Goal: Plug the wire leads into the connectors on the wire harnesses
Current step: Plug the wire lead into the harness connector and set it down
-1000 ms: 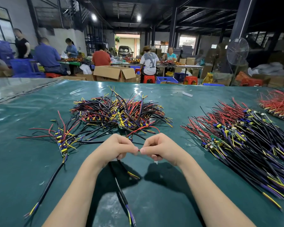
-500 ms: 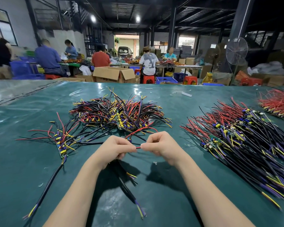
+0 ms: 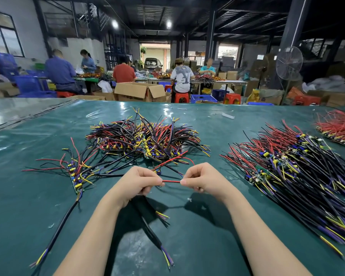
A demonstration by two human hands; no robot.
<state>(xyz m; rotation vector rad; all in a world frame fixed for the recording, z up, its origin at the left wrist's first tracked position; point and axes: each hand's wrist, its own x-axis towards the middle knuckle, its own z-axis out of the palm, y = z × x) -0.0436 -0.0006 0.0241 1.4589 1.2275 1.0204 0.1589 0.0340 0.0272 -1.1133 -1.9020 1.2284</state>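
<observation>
Harness (image 3: 147, 228) in hand, pile (image 3: 143, 140) beyond my grip waiting.
Left hand (image 3: 139, 183) and right hand (image 3: 203, 180) each pinch red lead (image 3: 171, 181) between them; I can't tell if it's plugged.

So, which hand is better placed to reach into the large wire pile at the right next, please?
Probably the right hand: it pinches only the red wire and sits nearer that pile. The left hand also grips black cables hanging below it.
</observation>
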